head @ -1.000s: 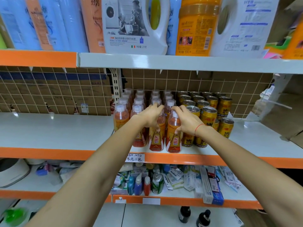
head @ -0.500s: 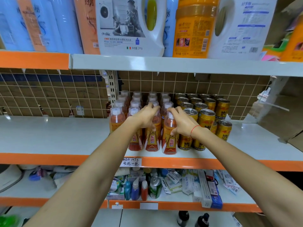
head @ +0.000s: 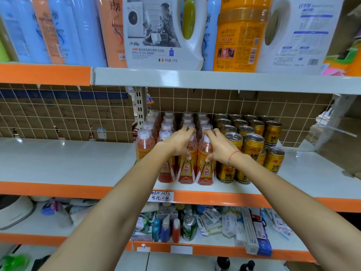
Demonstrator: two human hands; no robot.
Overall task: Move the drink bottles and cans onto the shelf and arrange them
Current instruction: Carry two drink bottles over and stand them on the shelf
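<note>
My left hand [head: 178, 141] gripped the shoulder of a front-row orange drink bottle with a white cap and gold-red label [head: 187, 163], fingers curled round its neck; my right hand [head: 218, 146] gripped the neighbouring bottle of the same kind [head: 205, 167] the same way. Both bottles stood upright, touching, at the front edge of the grey middle shelf with the orange lip [head: 78, 165], heading a block of identical bottles. Just right of them stood the rows of gold metal cans with silver tops [head: 252, 141], close against the bottles. Judged step: squaring the front pair. To do it well, press low on the shoulders rather than the caps, keep labels forward, and avoid nudging the cans.
</note>
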